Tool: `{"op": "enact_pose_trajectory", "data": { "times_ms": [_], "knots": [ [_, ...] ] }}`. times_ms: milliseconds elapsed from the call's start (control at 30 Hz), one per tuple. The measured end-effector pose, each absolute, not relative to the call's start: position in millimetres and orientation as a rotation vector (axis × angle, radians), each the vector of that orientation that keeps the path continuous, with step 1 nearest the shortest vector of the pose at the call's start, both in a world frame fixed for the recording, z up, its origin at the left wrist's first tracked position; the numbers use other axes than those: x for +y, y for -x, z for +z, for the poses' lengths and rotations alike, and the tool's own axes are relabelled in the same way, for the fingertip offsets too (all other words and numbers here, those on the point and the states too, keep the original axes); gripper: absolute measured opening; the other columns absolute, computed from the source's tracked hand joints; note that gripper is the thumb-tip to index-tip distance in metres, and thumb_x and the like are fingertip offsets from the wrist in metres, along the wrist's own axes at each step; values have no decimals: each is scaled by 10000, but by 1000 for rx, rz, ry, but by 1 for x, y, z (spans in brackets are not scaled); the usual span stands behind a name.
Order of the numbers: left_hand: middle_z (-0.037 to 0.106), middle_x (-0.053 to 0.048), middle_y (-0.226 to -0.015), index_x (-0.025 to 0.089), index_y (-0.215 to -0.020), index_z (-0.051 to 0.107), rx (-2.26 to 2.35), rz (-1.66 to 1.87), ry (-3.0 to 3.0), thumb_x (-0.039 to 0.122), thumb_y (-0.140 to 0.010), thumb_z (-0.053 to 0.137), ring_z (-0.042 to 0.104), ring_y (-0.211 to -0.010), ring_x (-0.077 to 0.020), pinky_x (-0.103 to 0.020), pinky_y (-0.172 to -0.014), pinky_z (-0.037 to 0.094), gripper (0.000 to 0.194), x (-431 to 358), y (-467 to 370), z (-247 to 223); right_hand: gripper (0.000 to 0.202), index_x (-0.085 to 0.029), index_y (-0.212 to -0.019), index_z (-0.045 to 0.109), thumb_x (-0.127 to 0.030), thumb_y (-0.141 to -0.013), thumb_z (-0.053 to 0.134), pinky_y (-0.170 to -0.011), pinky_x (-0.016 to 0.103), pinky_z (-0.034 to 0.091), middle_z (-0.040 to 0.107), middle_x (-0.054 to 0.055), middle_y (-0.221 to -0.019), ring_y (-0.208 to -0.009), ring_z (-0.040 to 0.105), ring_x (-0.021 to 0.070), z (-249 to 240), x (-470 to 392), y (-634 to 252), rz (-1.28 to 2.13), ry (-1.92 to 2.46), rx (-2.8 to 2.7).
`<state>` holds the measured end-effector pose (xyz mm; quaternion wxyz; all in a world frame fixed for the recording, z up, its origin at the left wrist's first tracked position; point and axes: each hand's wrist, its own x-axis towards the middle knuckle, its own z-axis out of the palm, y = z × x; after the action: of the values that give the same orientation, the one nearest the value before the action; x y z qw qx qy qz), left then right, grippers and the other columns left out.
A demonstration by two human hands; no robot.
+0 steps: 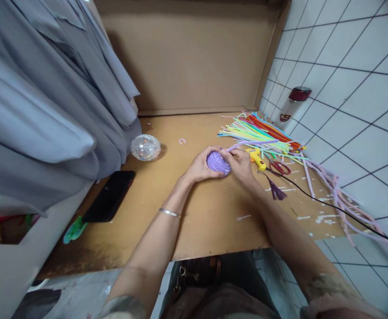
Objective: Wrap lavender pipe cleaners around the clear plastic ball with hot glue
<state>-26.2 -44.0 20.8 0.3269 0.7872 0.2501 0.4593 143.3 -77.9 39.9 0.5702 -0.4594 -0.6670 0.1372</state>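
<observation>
A ball wound in rows of purple pipe cleaner [218, 163] sits between my two hands, above the middle of the table. My left hand [199, 166] is wrapped round its left side, thumb underneath. With closed fingers, my right hand [239, 163] pinches the purple strand at the ball's upper right. The loose end of that strand [254, 142] runs off to the right, past my fingers. Just right of my right hand lies a yellow glue gun [258, 159], beside red-handled scissors [279, 167] and a dark purple tassel [276, 189].
Many coloured pipe cleaners [260, 130] lie at the back right, near a red-lidded bottle [290, 108]. A clear ball [145, 147] and a black phone [109, 196] are on the left, beside a grey curtain [57, 88]. A black cord [323, 200] crosses the right side.
</observation>
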Motion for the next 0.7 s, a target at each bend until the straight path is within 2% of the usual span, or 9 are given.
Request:
{"op": "enact_pose_trajectory", "data": {
  "times_ms": [133,267,367,433,533,600,700],
  "knots": [
    [642,-109,-1323,222,-1144,573,656,1224,-2060,318,-565,899,633,-1240,-296,-463,-1094,486,671,-44,26,20,358,-226,-645,647,-472,-896,580,-724,332,501,624,22,-709,-743,589,182,40,-79,-142,356,1100,-1574],
    [635,-108,-1328,225,-1148,563,689,1258,-1977,348,-543,909,624,-1244,-293,-464,-1100,476,707,-40,26,13,261,-252,-844,731,-450,-904,573,-807,352,523,674,38,-883,-885,625,205,42,-82,-140,385,1065,-1616],
    [634,-122,-1313,211,-1143,545,730,1342,-1866,410,-531,912,620,-1239,-285,-448,-1100,471,741,-32,28,3,229,-239,-985,741,-397,-873,619,-864,384,518,681,63,-975,-943,625,227,42,-79,-150,277,1120,-1699],
    [640,-129,-1275,203,-1161,521,776,1382,-1777,486,-550,899,633,-1199,-270,-427,-1060,497,772,-25,31,-4,270,-206,-1056,722,-369,-861,631,-913,424,499,677,102,-1053,-993,619,258,40,-74,-162,128,1284,-1701],
    [633,-133,-1265,200,-1171,501,804,1411,-1703,565,-524,900,638,-1174,-260,-394,-1029,508,843,-16,36,-11,331,-136,-1104,693,-360,-868,632,-991,531,425,660,206,-1134,-1113,577,352,34,-67,-182,-158,1724,-1611],
    [628,-130,-1271,208,-1160,489,828,1425,-1686,598,-513,899,639,-1176,-260,-385,-1018,512,859,-11,39,-14,439,-66,-1122,677,-405,-844,673,-965,571,414,644,282,-1141,-1116,575,410,31,-65,-191,-248,2012,-1546],
    [635,-125,-1259,220,-1152,467,847,1445,-1651,625,-503,891,655,-1149,-256,-388,-1007,521,875,-7,42,-17,558,-22,-1150,664,-456,-804,719,-907,573,440,636,326,-1154,-1075,608,437,29,-64,-198,-269,2314,-1511]
  ]
}}
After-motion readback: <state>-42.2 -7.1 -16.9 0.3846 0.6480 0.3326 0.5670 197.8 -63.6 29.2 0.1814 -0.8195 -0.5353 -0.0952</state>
